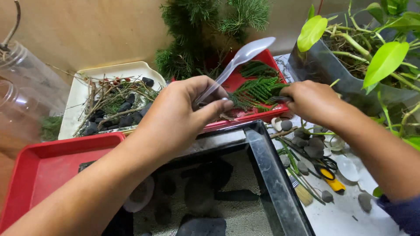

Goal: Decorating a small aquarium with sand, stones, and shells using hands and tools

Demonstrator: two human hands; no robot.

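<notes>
My left hand (183, 111) is closed around the handle of a clear plastic spoon (245, 54), whose bowl points up and to the right. My right hand (308, 102) grips a thin dark metal tool, likely tweezers (276, 99), whose tip reaches into green fern-like sprigs (258, 89). The sprigs lie on a red tray (245, 116) behind a glass tank (262, 166). The tank holds pale sand and dark flat stones (201, 194).
A white tray (76, 100) of twigs, moss and black stones sits at the back left, and another red tray (43, 168) at the front left. Grey pebbles (306, 144), a yellow-handled tool (330, 179) and a brush lie right of the tank. Leafy potted plants (376, 57) crowd the right.
</notes>
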